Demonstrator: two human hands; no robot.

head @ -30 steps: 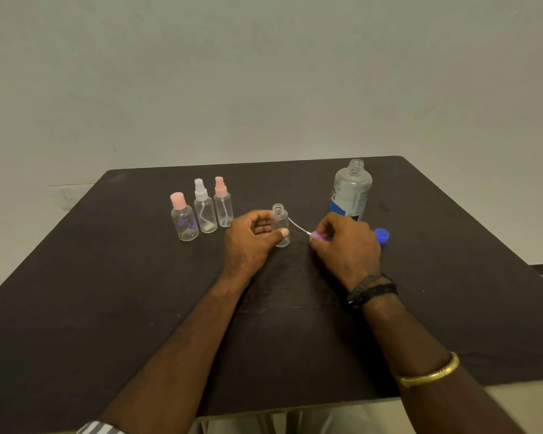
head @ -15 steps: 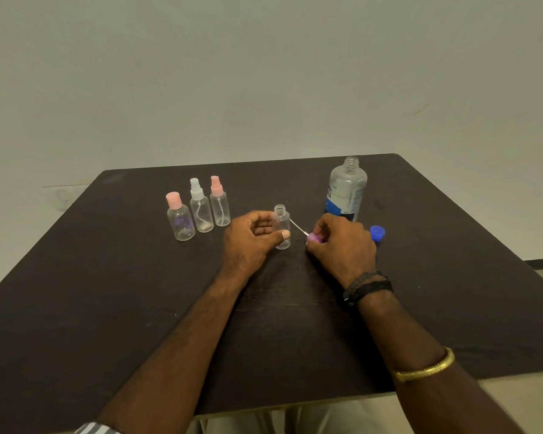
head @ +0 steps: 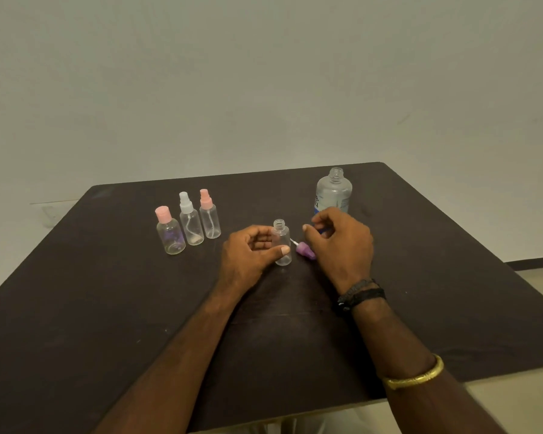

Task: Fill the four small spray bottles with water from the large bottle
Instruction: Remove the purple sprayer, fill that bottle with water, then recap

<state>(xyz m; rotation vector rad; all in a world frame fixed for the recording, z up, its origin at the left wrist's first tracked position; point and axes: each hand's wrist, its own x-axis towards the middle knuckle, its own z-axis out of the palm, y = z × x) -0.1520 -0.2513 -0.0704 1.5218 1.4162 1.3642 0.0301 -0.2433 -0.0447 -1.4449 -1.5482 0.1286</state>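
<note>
My left hand (head: pixel 251 255) grips a small clear bottle (head: pixel 282 244) with no top, upright on the dark table (head: pixel 107 308). Its purple spray head (head: pixel 304 248) lies on the table just right of it, its white tube pointing at the bottle. My right hand (head: pixel 342 242) hovers over the spray head with loosely curled fingers and holds nothing. The large clear bottle (head: pixel 334 191) stands uncapped right behind that hand. Three capped small bottles stand at the left: a pink-capped one (head: pixel 170 236), a white-topped sprayer (head: pixel 191 225) and a pink-topped sprayer (head: pixel 210 219).
The table's far edge and a plain wall lie behind the bottles. The near table edge runs across the bottom, with floor showing at the right. The blue cap seen earlier is hidden behind my right hand.
My right hand has let go of the purple spray head, which now lies on the table, and has lifted toward the large bottle. My left hand still holds the open small bottle.
</note>
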